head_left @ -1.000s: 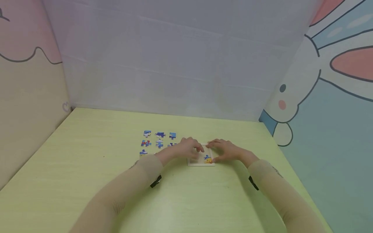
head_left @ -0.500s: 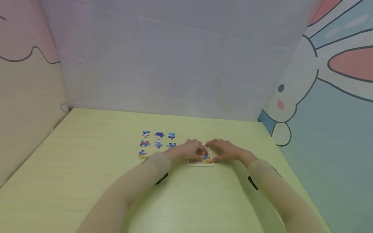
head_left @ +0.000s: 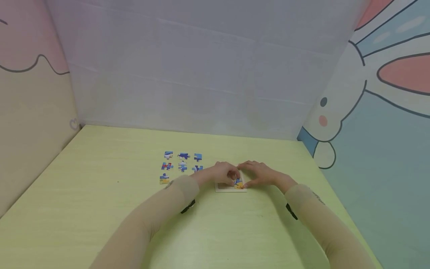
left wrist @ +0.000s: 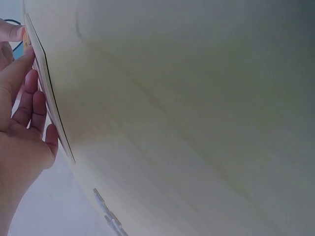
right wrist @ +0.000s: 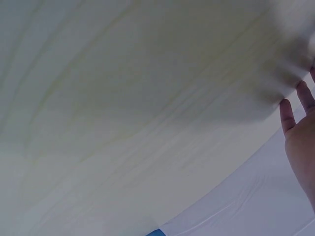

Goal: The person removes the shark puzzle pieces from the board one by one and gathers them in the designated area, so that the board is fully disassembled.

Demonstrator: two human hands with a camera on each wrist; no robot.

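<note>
A shallow wooden puzzle tray (head_left: 226, 190) with a pale rim lies on the table, with a yellow-and-blue puzzle piece (head_left: 239, 185) in its lower right corner. My left hand (head_left: 224, 173) reaches over the tray from the left. Its thumb and index finger pinch the piece, whose yellow edge shows between them in the left wrist view; the other fingers hang loosely over the tray. On the right side, my right hand (head_left: 262, 174) rests with spread fingers at the tray's rim, thumb near the lower right corner and fingertips near the upper right. Part of the tray is hidden beneath my left hand.
Left of the tray, several loose puzzle pieces (head_left: 182, 166) lie in rows on the pale yellow table (head_left: 111, 209). My left forearm covers part of that area. A white cloth wall (head_left: 201, 74) stands behind, and a wall with a painted rabbit (head_left: 369, 149) borders the right side.
My left hand has moved right across the tray to the puzzle piece, its thumb and index finger drawing together there. My right hand has stayed at the tray's right rim.
</note>
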